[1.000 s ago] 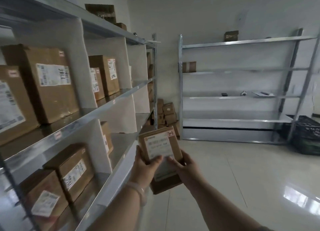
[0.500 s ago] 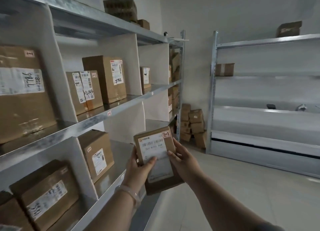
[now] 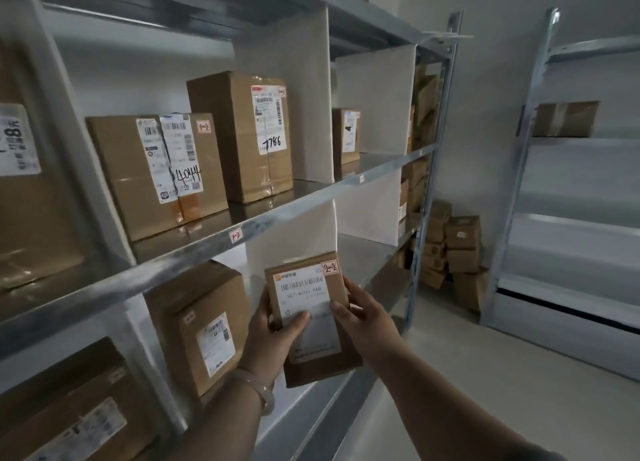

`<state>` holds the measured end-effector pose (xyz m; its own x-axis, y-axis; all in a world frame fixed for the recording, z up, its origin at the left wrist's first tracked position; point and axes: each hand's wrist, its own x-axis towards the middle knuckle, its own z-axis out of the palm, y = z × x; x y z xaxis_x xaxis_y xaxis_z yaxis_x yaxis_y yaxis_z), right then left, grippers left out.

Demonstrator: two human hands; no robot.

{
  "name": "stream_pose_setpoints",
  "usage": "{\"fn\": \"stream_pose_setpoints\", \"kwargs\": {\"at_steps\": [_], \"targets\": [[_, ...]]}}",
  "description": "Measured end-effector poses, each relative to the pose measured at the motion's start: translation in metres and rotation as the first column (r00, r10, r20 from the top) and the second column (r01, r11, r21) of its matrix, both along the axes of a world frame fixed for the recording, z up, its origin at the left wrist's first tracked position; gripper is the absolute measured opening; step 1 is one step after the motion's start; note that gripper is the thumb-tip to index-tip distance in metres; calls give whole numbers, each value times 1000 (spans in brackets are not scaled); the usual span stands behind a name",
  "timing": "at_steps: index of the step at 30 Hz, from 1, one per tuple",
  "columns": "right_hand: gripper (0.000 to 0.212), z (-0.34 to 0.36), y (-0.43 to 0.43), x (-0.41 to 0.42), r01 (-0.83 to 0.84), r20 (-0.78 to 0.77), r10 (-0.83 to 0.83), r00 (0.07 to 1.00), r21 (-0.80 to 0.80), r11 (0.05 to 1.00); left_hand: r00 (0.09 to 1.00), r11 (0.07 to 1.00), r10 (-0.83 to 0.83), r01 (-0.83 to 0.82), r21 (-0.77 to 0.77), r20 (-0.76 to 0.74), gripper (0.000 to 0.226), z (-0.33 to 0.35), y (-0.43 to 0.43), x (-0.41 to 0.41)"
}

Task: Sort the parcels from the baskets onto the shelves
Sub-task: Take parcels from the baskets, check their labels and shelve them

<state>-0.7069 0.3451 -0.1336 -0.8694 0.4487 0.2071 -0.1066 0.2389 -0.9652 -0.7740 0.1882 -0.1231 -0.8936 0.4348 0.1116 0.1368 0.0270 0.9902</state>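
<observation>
Before the metal shelving, a small parcel tagged 2-1 is held upright by the left hand and right hand, each grip clamped on one side. Label-checking is judged in hand; the matching bay must next be located.

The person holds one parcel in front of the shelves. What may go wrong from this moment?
1. Wrong bay: the tag on the parcel begins with 2, but the shelf label just above reads 1-2, so it may be misplaced.
2. Slip: the left hand and right hand hold it by its edges in the air; it may drop.
</observation>
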Motion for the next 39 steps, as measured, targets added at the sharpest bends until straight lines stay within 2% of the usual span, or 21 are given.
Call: {"fn": "stream_pose_setpoints", "kwargs": {"at_steps": [2, 8, 14, 18, 21, 24, 30, 33, 39], "targets": [[48, 1, 13, -23, -15, 7, 15, 1000, 17, 1000, 1000, 1000, 22, -22, 7, 5, 65, 1, 11, -23], [45, -10, 48, -83, -53, 34, 54, 998, -31, 998, 995, 995, 95, -95, -2, -4, 54, -10, 44, -79], [39, -17, 88, -137, -208, -7, 208, 978, -39, 977, 978, 978, 207, -208, 13, 24, 44, -16, 77, -110], [54, -22, 117, -176, -307, -2, 307, 952, 9, 952, 956, 956, 292, -293, 36, 23, 39, -19, 103, -127], [56, -26, 140, -199, -375, -12, 375, 927, 6, 927, 938, 938, 345, -346, 28, 22, 40, -21, 122, -136], [37, -29, 156, -212, -416, -18, 416, 909, 4, 909, 930, 929, 366, -366, 58, 24, 39, -27, 137, -141], [43, -40, 161, -233, -543, -5, 543, 840, 19, 840, 900, 893, 434, -436, 111, 48, 48, -45, 144, -148], [49, -48, 155, -245, -568, 33, 568, 823, 16, 823, 872, 869, 485, -489, 76, 61, 48, -55, 140, -157], [18, -63, 146, -269, -533, 112, 524, 844, 68, 844, 816, 819, 573, -564, -108, 76, 53, -77, 134, -188]]}}
